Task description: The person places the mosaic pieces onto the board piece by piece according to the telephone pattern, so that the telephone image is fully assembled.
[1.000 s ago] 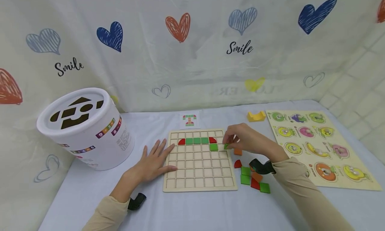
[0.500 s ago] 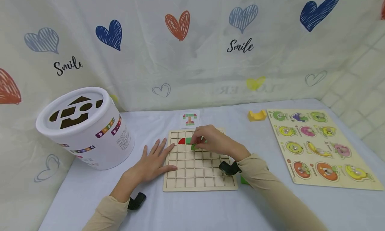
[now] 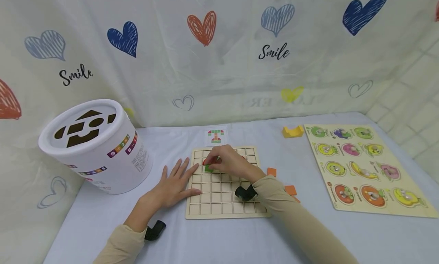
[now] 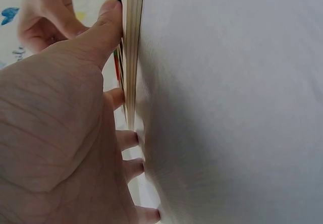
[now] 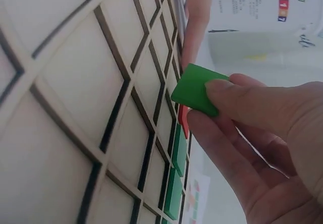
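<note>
— Behind the white-covered table (image 3: pixel 205 241), saw what?

— Saw a hanging cloth (image 3: pixel 233 84) printed with hearts. Then looked lower, to the wooden grid board (image 3: pixel 226 197).

— Found the left hand (image 3: pixel 178 184) how?

— Found it spread, with thumb and forefinger at the board's left border. Read that as steadying.

— And made what of the right hand (image 3: pixel 230 163)?

— Saw it pinching a green tile (image 5: pixel 194 85) between thumb and finger, tilted over the board's upper left, just beside a red piece (image 5: pixel 183 120). Could not tell contact with the grid from a narrow gap.

— Took the step in hand for what?

— Judged it mid-placement, probably copying the pattern card (image 3: pixel 216 136) beyond the board's far edge. Made out green tiles (image 5: pixel 174 196) in line with the red piece, seemingly matching the card's crossbar.

— And reckoned the next move to call for what?

— Reckoned on squaring the tile to the cell on the near side of the red piece, lowering it flat, then releasing without nudging its neighbours. Beyond that, thought of the orange tiles (image 3: pixel 271 172) right of the board, perhaps for the printed stem.
</note>
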The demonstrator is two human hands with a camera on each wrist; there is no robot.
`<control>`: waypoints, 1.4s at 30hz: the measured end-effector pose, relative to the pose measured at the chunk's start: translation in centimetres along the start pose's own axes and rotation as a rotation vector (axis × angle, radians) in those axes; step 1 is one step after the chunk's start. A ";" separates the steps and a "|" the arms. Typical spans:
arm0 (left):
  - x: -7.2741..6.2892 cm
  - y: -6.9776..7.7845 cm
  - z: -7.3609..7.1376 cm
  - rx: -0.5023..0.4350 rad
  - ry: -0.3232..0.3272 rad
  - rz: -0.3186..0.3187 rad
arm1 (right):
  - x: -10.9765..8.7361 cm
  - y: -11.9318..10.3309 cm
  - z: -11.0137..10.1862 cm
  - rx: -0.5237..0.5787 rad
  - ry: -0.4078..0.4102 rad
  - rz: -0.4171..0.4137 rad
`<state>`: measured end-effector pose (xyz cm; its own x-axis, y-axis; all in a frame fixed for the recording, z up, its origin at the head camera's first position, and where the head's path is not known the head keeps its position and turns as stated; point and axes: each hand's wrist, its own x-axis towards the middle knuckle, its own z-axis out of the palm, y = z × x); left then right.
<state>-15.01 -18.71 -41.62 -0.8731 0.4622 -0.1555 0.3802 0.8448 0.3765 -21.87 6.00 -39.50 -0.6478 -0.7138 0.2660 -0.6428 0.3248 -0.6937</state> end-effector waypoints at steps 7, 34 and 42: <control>0.0 -0.1 -0.1 0.015 -0.007 -0.004 | 0.4 0.0 0.5 -0.059 0.014 0.008; 0.1 -0.2 0.0 0.015 -0.005 -0.002 | 1.3 -0.9 1.8 -0.313 -0.070 0.020; 0.1 -0.1 -0.1 0.014 -0.013 -0.016 | 1.3 -1.3 1.8 -0.413 -0.097 0.008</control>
<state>-15.19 -18.81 -41.61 -0.8751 0.4517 -0.1736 0.3702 0.8560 0.3609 -21.15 3.49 -39.47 -0.6247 -0.7591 0.1833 -0.7604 0.5379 -0.3639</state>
